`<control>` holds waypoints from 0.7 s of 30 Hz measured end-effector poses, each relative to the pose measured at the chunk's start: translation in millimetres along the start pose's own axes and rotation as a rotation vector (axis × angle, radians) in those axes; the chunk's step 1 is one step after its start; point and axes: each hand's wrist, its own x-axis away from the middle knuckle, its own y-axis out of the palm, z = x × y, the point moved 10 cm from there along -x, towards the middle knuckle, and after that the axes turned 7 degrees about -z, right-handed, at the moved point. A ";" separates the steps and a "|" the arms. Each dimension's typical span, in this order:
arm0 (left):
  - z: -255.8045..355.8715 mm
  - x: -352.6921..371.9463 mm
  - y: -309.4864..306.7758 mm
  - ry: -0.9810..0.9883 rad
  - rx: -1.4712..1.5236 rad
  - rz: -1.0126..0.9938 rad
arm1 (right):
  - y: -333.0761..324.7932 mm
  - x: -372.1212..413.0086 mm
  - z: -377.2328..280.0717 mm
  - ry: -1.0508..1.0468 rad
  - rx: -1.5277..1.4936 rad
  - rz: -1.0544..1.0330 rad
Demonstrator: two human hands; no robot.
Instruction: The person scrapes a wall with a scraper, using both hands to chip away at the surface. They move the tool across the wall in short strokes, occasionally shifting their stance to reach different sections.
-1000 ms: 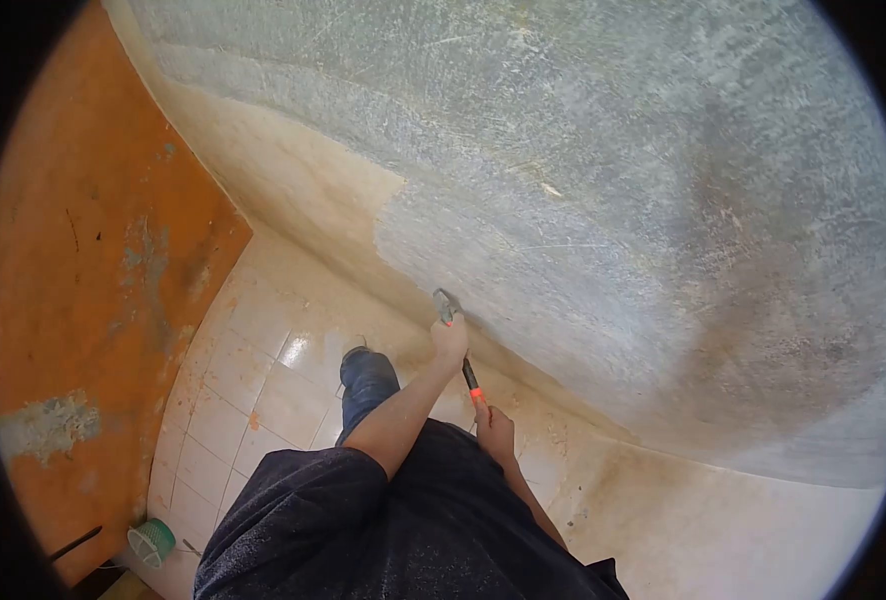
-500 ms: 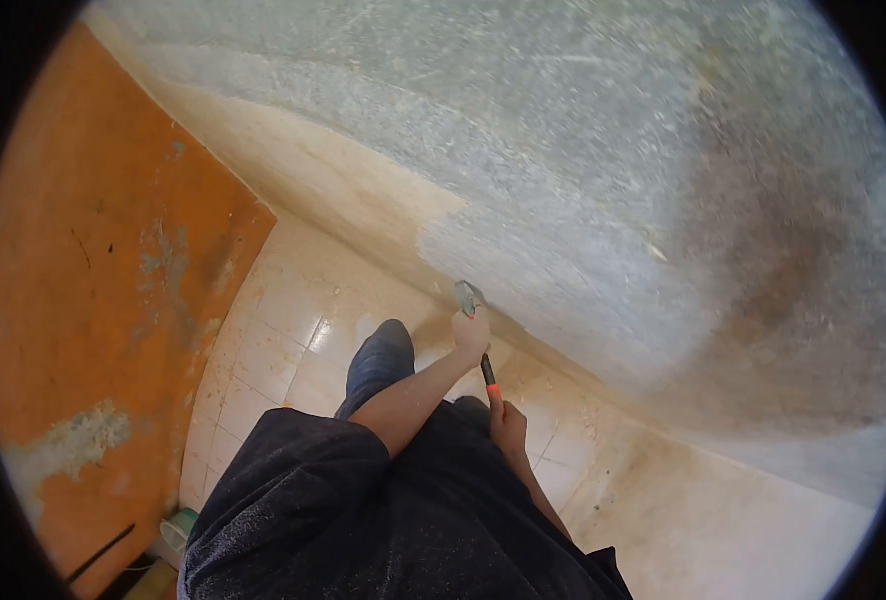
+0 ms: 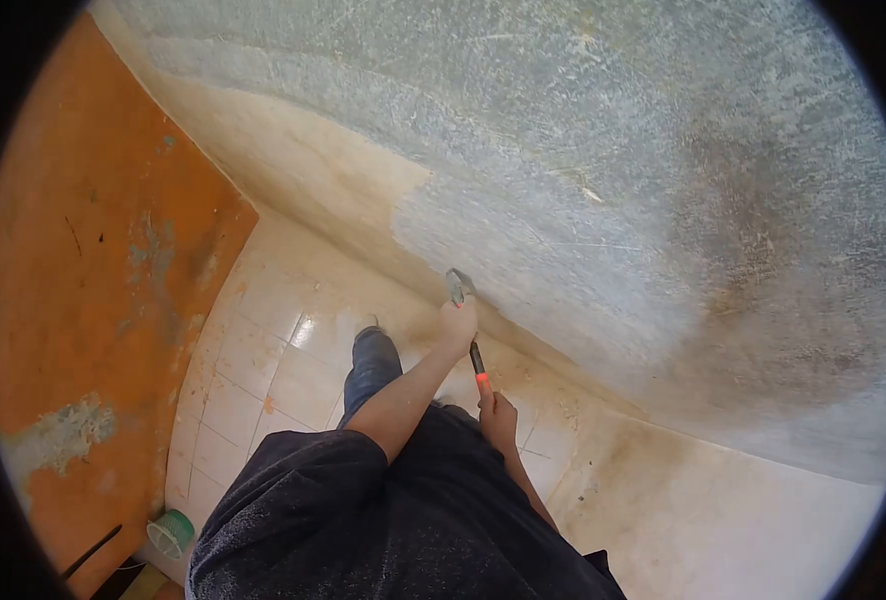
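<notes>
A long-handled scraper with a black and red handle slants between my hands, its grey metal head at the foot of the scraped wall. My left hand is closed round the handle just below the head. Lower down, my right hand wraps the handle near its red end. Both arms reach forward from a dark, dust-speckled shirt.
To the left stands an orange wall with patches of bare plaster. Pale floor tiles carry dust and flakes. A green and white round container sits at lower left, near a dark thin rod.
The view has shifted slightly, so wall and floor sit a little further left. Both hands keep their grip on the scraper, whose head stays low by the wall.
</notes>
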 end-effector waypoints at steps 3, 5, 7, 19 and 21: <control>2.3 -22.2 -14.1 0.019 0.022 0.036 | 7.0 -18.4 -5.7 -0.046 0.030 -0.003; -3.9 -36.8 -20.9 0.020 0.019 0.038 | 12.2 -25.3 -10.6 -0.056 0.049 -0.002; 6.3 -22.9 -26.1 -0.075 -0.013 0.130 | 18.0 -33.2 -9.5 0.017 0.109 -0.070; 79.3 -87.9 -104.2 0.046 0.145 0.155 | 64.1 -90.0 -103.8 -0.107 0.027 -0.196; 81.7 -78.5 -107.7 0.036 0.134 0.145 | 65.3 -79.7 -106.8 -0.094 0.004 -0.221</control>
